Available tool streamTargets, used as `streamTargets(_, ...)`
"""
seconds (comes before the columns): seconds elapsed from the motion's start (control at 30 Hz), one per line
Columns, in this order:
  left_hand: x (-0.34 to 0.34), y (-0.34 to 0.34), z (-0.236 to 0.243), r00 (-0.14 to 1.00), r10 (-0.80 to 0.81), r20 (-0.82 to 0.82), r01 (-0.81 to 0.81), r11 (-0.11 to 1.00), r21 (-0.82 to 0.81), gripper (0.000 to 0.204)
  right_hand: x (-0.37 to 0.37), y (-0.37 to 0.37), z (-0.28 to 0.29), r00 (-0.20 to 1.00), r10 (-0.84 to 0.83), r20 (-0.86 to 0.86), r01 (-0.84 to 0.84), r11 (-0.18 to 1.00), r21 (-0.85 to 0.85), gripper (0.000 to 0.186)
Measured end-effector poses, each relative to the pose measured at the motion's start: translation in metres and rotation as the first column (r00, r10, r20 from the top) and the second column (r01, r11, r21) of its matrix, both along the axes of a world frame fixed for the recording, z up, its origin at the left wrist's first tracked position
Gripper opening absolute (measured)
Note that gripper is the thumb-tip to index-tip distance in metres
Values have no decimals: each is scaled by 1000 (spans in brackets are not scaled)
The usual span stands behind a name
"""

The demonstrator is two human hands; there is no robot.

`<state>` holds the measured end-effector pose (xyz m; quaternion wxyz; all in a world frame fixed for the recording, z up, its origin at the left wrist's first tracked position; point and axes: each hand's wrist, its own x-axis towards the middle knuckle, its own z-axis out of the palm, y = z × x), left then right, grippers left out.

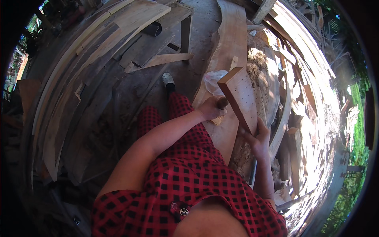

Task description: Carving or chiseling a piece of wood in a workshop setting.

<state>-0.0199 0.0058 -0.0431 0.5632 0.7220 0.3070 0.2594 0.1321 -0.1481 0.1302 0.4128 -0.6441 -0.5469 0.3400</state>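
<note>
- The wood block, dotted with dark specks, is right of the frame's middle.
- Its long side slants from upper left to lower right.
- The right hand is nearer: its fingers pinch the block's low end.
- The left hand has its fingers wrapped around a brown stick, just left of the block.

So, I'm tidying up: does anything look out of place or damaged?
A crumpled translucent plastic bag on the wooden plank seems stray amid timber; the board in the right hand has dark specks.
</note>
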Motion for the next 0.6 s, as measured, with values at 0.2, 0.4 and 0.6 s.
streamTargets(0.2, 14, 6, -14, 973, 194, 122, -208, 531, 821, 38, 9, 4, -8, 917, 125, 378, -57, 981, -186, 53)
streamTargets(0.4, 4, -4, 1, 1000, 9, 8, -9, 999, -31, 38, 10, -1, -13, 995, -18, 99, 14, 999, 50, 60)
streamTargets(0.6, 13, -6, -8, 980, 126, 153, -179, 896, 407, 32, 14, 0, -7, 966, 94, 240, -32, 967, -253, 51)
